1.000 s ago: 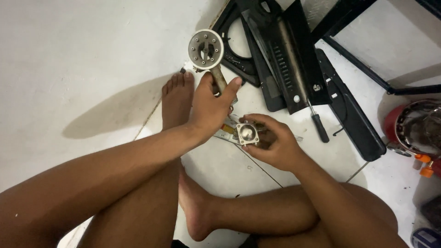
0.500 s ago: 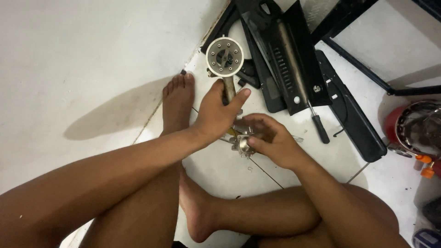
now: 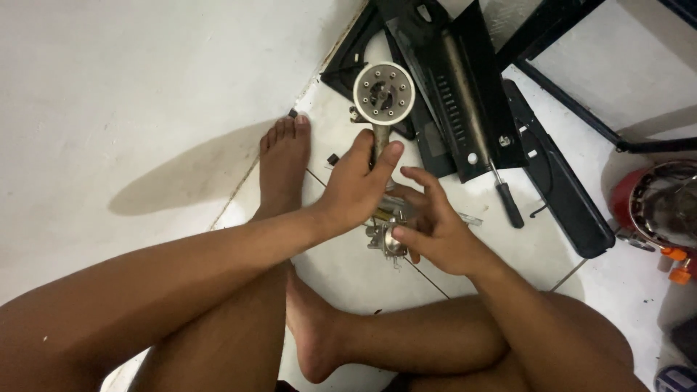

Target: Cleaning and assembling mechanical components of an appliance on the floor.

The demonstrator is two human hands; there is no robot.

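White floor tiles [image 3: 145,87] carry the work, with black metal stove panels [image 3: 465,94] and a screwdriver [image 3: 504,199] lying just beyond. A gas burner assembly [image 3: 382,93] is gripped by its stem in the left hand [image 3: 356,189], fingers wrapped shut around it, while the right hand [image 3: 428,229] is held half spread, its thumb pressed on the small valve fitting [image 3: 385,236] at the stem's lower end. The fitting seems to be under adjustment, which calls for a steady stem; a red pot [image 3: 657,207] at the right edge has contents that cannot be made out.
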